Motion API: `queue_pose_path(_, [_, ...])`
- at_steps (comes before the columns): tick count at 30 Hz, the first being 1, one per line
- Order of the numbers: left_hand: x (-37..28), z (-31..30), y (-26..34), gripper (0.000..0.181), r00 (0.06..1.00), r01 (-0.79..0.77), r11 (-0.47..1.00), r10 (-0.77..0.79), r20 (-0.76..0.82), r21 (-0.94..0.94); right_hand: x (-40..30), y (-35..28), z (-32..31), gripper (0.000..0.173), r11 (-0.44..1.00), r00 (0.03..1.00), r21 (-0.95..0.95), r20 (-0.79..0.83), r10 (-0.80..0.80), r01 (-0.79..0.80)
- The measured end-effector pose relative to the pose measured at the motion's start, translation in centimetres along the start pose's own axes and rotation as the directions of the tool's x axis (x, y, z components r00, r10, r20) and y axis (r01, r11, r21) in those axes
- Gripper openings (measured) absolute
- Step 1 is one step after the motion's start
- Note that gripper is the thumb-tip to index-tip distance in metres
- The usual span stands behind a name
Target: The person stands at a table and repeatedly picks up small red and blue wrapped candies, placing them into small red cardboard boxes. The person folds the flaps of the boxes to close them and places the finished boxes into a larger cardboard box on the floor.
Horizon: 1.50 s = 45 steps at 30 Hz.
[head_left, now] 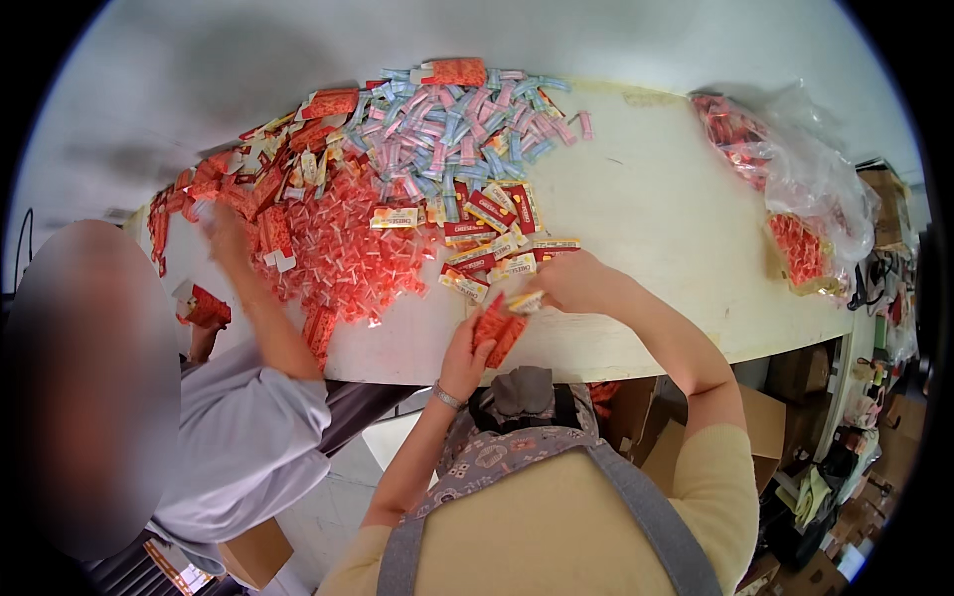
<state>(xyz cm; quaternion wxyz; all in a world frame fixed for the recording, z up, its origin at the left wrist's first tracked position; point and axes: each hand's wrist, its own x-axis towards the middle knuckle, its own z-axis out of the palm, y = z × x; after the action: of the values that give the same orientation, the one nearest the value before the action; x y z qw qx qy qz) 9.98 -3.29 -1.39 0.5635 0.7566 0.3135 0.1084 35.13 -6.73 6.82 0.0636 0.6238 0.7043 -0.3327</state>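
My left hand (463, 356) grips a small red patterned carton (498, 337) near the front edge of the table. Just above the carton's open end, my right hand (574, 283) pinches a white and yellow cheese snack packet (526, 302), somewhat blurred. Beyond my hands lies a loose group of red and white cheese packets (484, 223). Left of these spreads a heap of small red-wrapped pieces (350, 238). Behind them is a pile of pink and blue wrapped sticks (462, 123).
To my left a co-worker's hand (223, 231) reaches over red cartons (257, 194); their other hand holds a red carton (205, 305). At the right end of the table (641, 201) sits a clear plastic bag (812, 186) with red packs. Cardboard boxes (760, 425) stand below.
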Motion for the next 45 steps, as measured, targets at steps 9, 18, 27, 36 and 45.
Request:
queue_pose_path(9, [1.5, -0.2, -1.3, 0.056, 0.982, 0.125, 0.841, -0.179, -0.053, -0.526, 4.7, -1.5, 1.6, 0.023, 0.817, 0.881, 0.470, -0.464, -0.093, 0.334])
queue_pose_path(18, [-0.5, -3.0, -4.2, 0.053, 0.913, 0.165, 0.866, -0.315, -0.258, -0.472, 22.9, 10.5, 3.5, 0.031, 0.740, 0.205, 0.600, -0.717, 0.666, -0.304])
queue_pose_path(27, [-5.3, -4.0, -7.6, 0.051, 0.756, 0.172, 0.821, -0.464, -0.462, -0.545, 24.3, 11.2, 3.9, 0.020, 0.750, 0.201, 0.643, -0.722, 0.662, -0.159])
queue_pose_path(36, [-7.9, -3.9, -7.2, 0.055, 0.734, 0.196, 0.839, -0.469, -0.492, -0.507, 25.8, -5.5, 11.8, 0.046, 0.966, 0.842, 0.247, -0.502, 0.200, -0.082])
queue_pose_path(45, [-10.8, -3.7, -7.4, 0.054, 0.721, 0.127, 0.855, -0.428, -0.545, -0.504, 26.4, -1.8, 11.5, 0.031, 0.945, 0.796, 0.289, -0.603, 0.059, 0.149])
